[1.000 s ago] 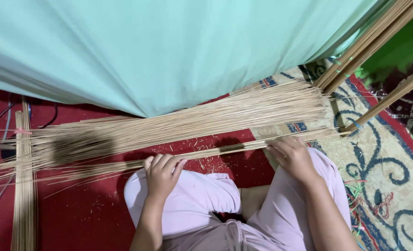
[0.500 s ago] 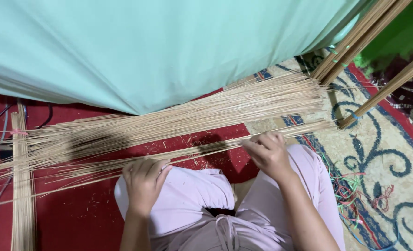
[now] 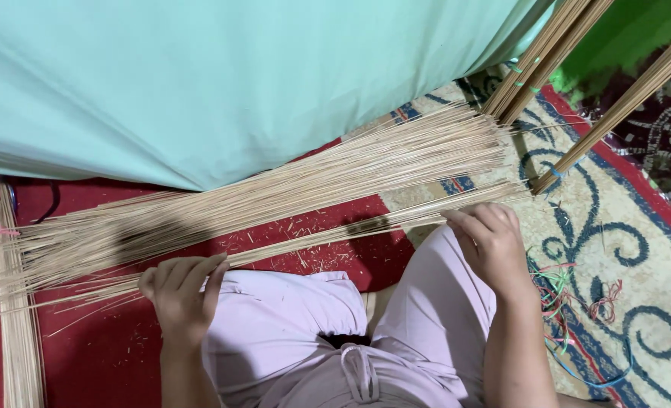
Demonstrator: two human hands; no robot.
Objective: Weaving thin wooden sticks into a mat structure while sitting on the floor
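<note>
Both our hands have slid outward: left hand (image 3: 180, 298) and right hand (image 3: 490, 242) curl around a thin stick bundle (image 3: 335, 234); the big stick pile (image 3: 275, 193) lies unsorted.

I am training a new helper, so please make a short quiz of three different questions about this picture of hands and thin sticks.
1. True or false: both hands touch the small row of thin sticks nearest the lap.
2. Multiple choice: what hangs behind the big pile of sticks? A) a pale green cloth B) a wooden door C) a metal net
3. Short answer: which way does the separate bundle at the picture's left edge lie, compared with the pile?

Key
1. True: the left hand and the right hand each rest fingers on that row.
2. A, the pale green cloth.
3. Across it, roughly at a right angle.
</note>
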